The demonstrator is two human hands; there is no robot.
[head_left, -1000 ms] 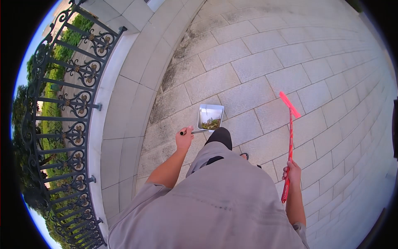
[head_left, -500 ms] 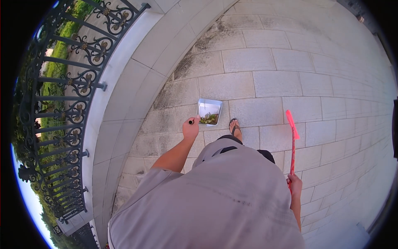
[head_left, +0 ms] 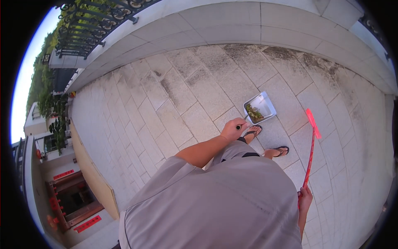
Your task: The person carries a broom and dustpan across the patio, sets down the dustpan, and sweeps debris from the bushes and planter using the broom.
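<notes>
My left hand (head_left: 235,129) is closed around the upright handle of a white dustpan (head_left: 268,107); the dark round handle end shows at the top of the fist. Brown and green leaf litter (head_left: 253,112) lies in the pan, toward its left side. At my right side, my right hand (head_left: 305,198) grips the red patterned stick of a broom (head_left: 310,159). The broom's bright pink-red head (head_left: 313,123) points forward, to the right of the dustpan. From this view I cannot tell whether pan or broom touches the ground.
Pale stone paving (head_left: 174,120) surrounds my sandalled feet (head_left: 282,152). A low stone wall (head_left: 224,23) curves across the far side, topped at left by a dark metal fence (head_left: 89,31). A building doorway (head_left: 76,199) with red strips stands at the lower left.
My body has turned left, bringing the doorway into view. The dustpan and broom have swung along with me, both still held. My second foot has come into sight.
</notes>
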